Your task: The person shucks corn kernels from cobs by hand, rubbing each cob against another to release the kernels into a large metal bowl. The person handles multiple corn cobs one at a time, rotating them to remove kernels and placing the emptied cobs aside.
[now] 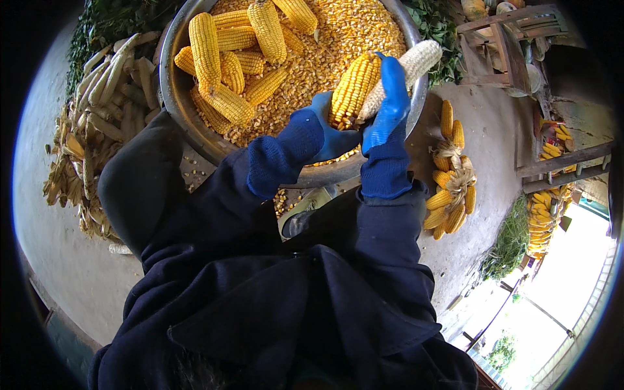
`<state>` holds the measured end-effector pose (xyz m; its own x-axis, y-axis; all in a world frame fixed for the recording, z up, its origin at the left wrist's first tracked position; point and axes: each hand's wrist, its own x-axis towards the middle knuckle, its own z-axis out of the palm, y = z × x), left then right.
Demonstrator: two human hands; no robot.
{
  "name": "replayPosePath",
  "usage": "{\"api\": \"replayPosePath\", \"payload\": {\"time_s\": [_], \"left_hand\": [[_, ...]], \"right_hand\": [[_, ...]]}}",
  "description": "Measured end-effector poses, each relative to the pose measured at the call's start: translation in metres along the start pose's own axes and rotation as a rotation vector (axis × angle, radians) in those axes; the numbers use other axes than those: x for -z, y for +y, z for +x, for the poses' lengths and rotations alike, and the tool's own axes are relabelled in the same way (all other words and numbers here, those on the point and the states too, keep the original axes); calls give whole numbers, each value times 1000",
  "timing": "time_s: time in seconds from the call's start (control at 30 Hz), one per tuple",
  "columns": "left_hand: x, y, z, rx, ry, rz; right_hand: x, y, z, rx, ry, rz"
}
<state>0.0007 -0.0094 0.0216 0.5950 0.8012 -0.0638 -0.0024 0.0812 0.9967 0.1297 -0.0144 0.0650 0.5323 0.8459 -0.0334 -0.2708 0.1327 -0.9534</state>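
Note:
A wide metal basin (171, 97) stands before me, holding loose maize kernels (341, 24) and several whole yellow cobs (234, 39). Over its near right part, my left hand (336, 129), in a blue coated glove, grips a yellow maize cob (356, 90) from which some kernels are gone at the lower end. My right hand (392, 100), gloved alike, is closed around a bare whitish corncob (420, 61) that lies against the yellow cob's right side. The right fingertips reach the top of the yellow cob. Part of the bare cob is hidden behind the right glove.
Stripped cobs and husks (112, 97) are heaped on the floor at the left. Yellow cobs tied by their husks (451, 180) lie right of the basin. A wooden chair (507, 53) and green foliage (436, 29) are at the upper right. Kernels are scattered below the basin.

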Motion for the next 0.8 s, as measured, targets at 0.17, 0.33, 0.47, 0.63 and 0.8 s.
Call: {"api": "replayPosePath", "payload": {"time_s": [0.17, 0.33, 0.47, 0.63, 0.8], "left_hand": [[23, 36, -3, 389, -216, -331], [28, 30, 4, 399, -190, -400], [29, 18, 3, 308, -157, -335], [23, 35, 4, 365, -112, -221], [33, 48, 3, 472, -79, -182]], "right_hand": [[29, 29, 12, -212, -104, 84], [0, -5, -12, -191, -135, 291], [5, -19, -16, -296, -240, 389], [-4, -10, -32, -261, -78, 104], [0, 3, -28, -271, -149, -77]]}}
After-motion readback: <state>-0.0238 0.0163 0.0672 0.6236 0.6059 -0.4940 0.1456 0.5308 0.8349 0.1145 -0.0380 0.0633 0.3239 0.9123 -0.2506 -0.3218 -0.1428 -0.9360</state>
